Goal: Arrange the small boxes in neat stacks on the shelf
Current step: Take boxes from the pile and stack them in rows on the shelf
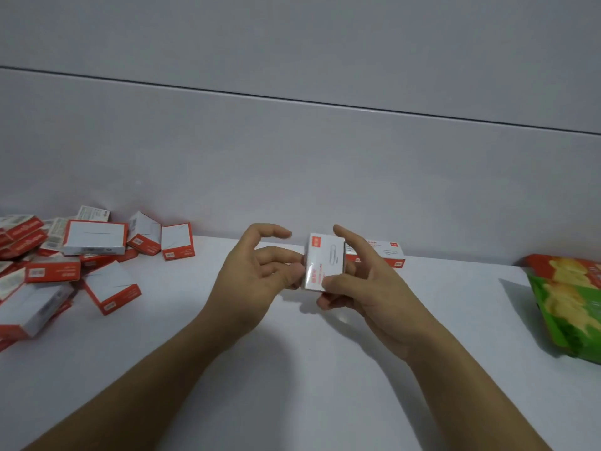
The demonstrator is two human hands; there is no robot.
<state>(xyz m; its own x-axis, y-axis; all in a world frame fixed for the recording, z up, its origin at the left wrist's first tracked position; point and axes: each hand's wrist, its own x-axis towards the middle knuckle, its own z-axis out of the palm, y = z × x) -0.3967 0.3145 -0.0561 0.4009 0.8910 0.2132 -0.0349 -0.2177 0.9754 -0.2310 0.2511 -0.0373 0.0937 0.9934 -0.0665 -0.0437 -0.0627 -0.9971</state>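
Note:
A small white and red paperclip box is held upright above the white shelf, between both hands. My right hand grips it, thumb on the front face and fingers behind. My left hand pinches its left edge with thumb and a fingertip, the index finger arched above. Another box lies flat by the back wall, behind my right hand. A jumbled pile of several like boxes covers the shelf's left end.
A green and red snack bag lies at the right end of the shelf. The grey wall panel rises straight behind the shelf. Bare white shelf surface stretches between the pile and the bag.

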